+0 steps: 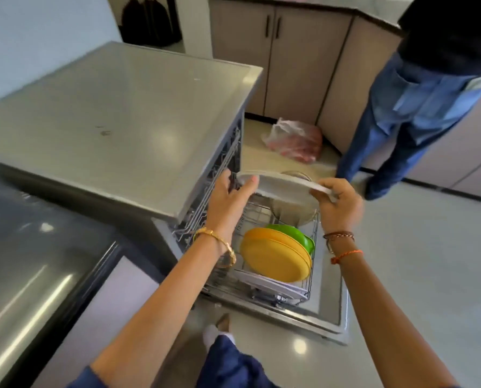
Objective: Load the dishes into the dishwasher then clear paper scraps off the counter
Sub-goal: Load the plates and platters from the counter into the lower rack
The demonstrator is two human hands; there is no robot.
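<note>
I hold a white plate (282, 185) level above the pulled-out lower rack (313, 228) of the open dishwasher. My left hand (228, 196) grips its left rim and my right hand (338, 201) pinches its right rim. In the rack stand yellow plates (274, 257) with a green plate (292, 233) behind them. A glass bowl (292, 212) sits at the far end under the held plate. A white plate (270, 284) lies at the rack's near end.
The dishwasher's grey top (116, 113) spreads to the left. Its open door (329, 306) lies flat under the rack. A person in jeans (407, 119) stands at the right by beige cabinets (295, 51). A plastic bag (295, 140) lies on the floor beyond.
</note>
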